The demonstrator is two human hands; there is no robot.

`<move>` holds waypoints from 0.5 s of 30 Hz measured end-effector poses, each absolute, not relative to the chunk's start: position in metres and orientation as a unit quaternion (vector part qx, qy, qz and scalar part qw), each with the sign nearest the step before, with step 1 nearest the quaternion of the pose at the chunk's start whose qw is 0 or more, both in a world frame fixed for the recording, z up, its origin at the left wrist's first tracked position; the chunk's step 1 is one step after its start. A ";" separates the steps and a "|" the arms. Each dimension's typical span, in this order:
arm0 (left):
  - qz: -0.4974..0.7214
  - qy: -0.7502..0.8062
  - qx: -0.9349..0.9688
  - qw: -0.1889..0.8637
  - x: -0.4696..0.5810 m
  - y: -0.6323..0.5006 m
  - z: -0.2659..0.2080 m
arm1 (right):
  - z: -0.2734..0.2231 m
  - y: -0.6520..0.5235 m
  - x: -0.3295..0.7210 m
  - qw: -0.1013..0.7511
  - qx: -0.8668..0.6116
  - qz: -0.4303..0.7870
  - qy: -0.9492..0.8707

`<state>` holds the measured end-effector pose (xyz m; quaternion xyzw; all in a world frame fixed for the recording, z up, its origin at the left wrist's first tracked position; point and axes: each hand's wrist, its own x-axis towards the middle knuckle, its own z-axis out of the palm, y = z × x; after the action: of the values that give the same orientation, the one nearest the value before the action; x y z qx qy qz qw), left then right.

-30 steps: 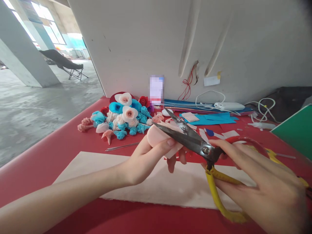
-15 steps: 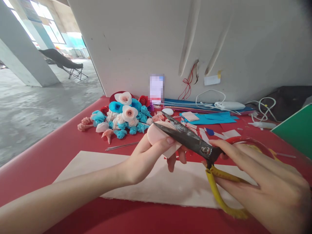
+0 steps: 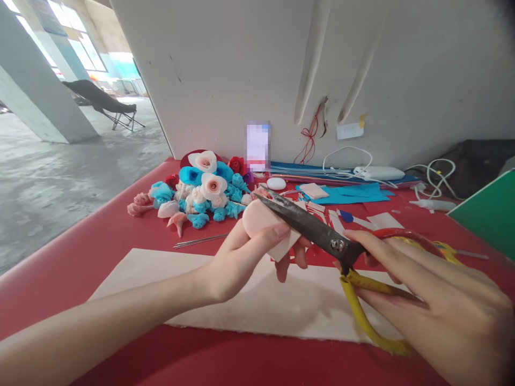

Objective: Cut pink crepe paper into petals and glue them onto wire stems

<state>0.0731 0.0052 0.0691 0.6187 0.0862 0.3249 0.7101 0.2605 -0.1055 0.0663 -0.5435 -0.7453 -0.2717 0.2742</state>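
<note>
Between thumb and fingers, my left hand (image 3: 245,254) pinches a small stack of pale pink paper (image 3: 261,217) with a rounded top edge. My right hand (image 3: 434,289) grips a pair of scissors (image 3: 317,228) with dark blades and yellow-wrapped handles. The blades are nearly together and lie along the upper right edge of the paper; whether they cut into it I cannot tell. Beneath both hands a large pale sheet (image 3: 209,305) lies flat on the red table (image 3: 132,220).
Pink, white, blue and red paper flowers (image 3: 213,185) are heaped at the back left, near thin wires (image 3: 199,241). Paper scraps, blue paper strips (image 3: 358,194), a white oval case (image 3: 276,184) and a white power bank (image 3: 378,172) with cables lie behind. A phone-like screen (image 3: 258,147) leans against the wall.
The scissor blades have come closer together at the paper's edge. My left hand and the paper have barely moved.
</note>
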 end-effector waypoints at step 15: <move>0.313 0.142 0.621 0.705 0.076 0.010 0.062 | 0.065 -0.095 0.257 0.368 -0.662 -0.056 -0.650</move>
<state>0.0763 0.0098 0.0622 0.6205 0.1420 0.3134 0.7047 0.2570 -0.0954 0.0645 -0.6623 -0.6502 -0.0561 0.3680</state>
